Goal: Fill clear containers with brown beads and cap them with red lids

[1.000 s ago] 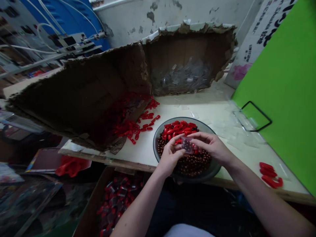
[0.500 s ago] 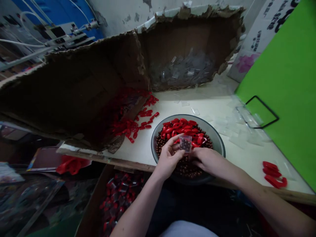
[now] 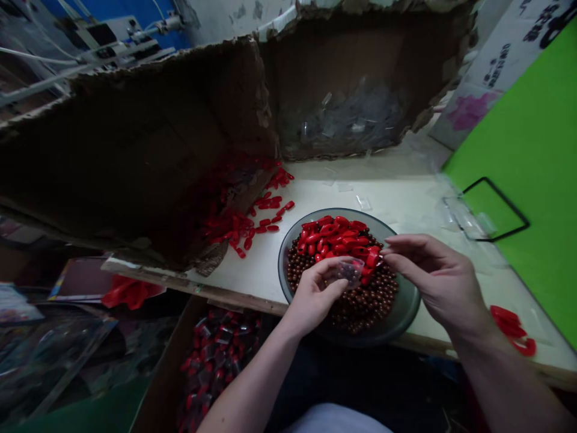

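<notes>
One small clear packet (image 3: 348, 270) with brown beads (image 3: 352, 276), clamped in left hand (image 3: 315, 294) over bowl (image 3: 407, 297) | right hand (image 3: 437, 279) fingertips pinched together by red pieces (image 3: 336, 231) | likely mid-fill; bowl well stocked.

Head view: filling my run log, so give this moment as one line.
left hand: holds clear pouch | right hand: fingertips pinched over bowl | bowl: brown beads, red pieces

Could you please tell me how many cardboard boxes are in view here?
3: the left box, on its side on the table with red pieces inside; the back box, holding clear pieces; the lower box, below the table's edge. More may be hidden.
</notes>
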Action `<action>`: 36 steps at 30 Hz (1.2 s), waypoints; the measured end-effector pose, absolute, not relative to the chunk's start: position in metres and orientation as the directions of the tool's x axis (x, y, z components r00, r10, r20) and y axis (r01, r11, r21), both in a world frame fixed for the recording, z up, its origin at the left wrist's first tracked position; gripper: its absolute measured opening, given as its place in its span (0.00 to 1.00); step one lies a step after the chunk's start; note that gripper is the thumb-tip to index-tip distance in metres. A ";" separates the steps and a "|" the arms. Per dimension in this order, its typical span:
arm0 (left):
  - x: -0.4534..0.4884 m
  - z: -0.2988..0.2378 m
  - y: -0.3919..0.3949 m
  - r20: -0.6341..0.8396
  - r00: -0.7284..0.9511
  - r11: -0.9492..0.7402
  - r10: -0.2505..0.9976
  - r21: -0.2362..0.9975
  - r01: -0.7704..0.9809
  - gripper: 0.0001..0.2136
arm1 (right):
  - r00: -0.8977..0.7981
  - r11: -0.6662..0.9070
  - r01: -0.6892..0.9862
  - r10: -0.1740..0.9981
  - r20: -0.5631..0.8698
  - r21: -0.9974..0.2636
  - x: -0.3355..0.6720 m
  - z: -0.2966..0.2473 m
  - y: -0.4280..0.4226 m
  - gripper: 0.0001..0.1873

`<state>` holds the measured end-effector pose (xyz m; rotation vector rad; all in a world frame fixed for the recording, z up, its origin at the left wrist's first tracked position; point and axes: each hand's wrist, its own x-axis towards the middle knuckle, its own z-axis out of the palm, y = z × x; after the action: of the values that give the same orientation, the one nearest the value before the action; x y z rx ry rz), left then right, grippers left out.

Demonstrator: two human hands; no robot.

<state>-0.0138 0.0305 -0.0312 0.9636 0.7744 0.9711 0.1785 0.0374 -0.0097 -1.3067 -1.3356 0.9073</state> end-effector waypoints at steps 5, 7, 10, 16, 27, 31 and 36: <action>-0.013 -0.031 0.029 -0.101 0.369 0.200 0.924 0.950 -0.241 0.16 | -0.075 0.162 0.279 0.986 0.146 -0.947 0.157 -0.009 0.037 0.12; -0.014 -0.031 0.029 -0.090 0.369 0.182 0.925 0.958 -0.223 0.16 | -0.096 0.172 0.338 0.984 0.148 -0.925 0.159 -0.011 0.036 0.12; -0.015 -0.032 0.029 -0.078 0.353 0.167 0.932 0.959 -0.228 0.15 | -0.009 0.143 0.387 0.988 0.152 -0.911 0.175 -0.014 0.037 0.13; -0.020 -0.039 0.031 -0.053 0.085 0.084 0.995 0.905 -0.417 0.11 | -0.299 0.255 0.774 0.954 0.020 -0.580 0.204 -0.030 0.045 0.08; -0.020 -0.042 0.026 -0.071 0.018 0.071 0.997 0.890 -0.450 0.10 | -0.300 0.289 0.928 0.954 -0.010 -0.235 0.167 -0.046 0.059 0.11; -0.019 -0.043 0.026 -0.066 -0.001 0.059 0.998 0.898 -0.437 0.11 | -0.278 0.265 0.892 0.960 0.018 -0.367 0.173 -0.042 0.064 0.10; -0.020 -0.036 0.027 -0.090 0.065 0.106 0.994 0.945 -0.309 0.10 | -0.204 0.116 0.698 0.978 -0.042 -0.707 0.193 -0.028 0.058 0.15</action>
<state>-0.0196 0.0270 -0.0361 0.9271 0.9841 1.2341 0.1928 0.0576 -0.0280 -1.6230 -1.9616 0.8520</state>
